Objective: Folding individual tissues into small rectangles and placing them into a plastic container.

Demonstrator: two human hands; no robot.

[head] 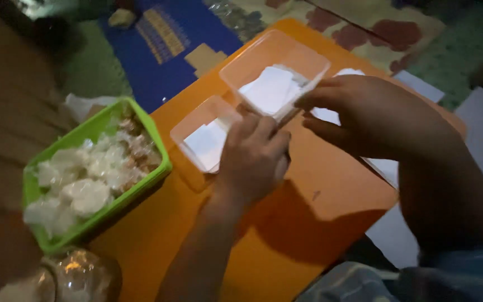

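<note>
Here both hands meet at the near edge of a clear plastic container [275,72] that sits tilted on the orange counter [308,201], so the step in hand looks like working at its rim or at the white paper squares [268,89] stacked inside it. The left hand [252,159] is curled with its fingers bent toward that rim, touching it or a thin edge there; whether its grip is truly closed on something cannot be told in this dim light. The right hand [375,114] reaches in from the other side, thumb and forefinger pinched together just at the container's corner, seemingly on a paper edge, though what it nips is too small to make out. Judging from this, the next move would call for a fine pinch and a steady hold of the box. Just left of the left hand lies a second clear container [202,134], also with white paper in it. Further left stands a green rectangular tray [93,130] heaped with pale wrapped pieces [85,182]. Beyond the right hand more white sheets [387,168] lie on the counter.
</note>
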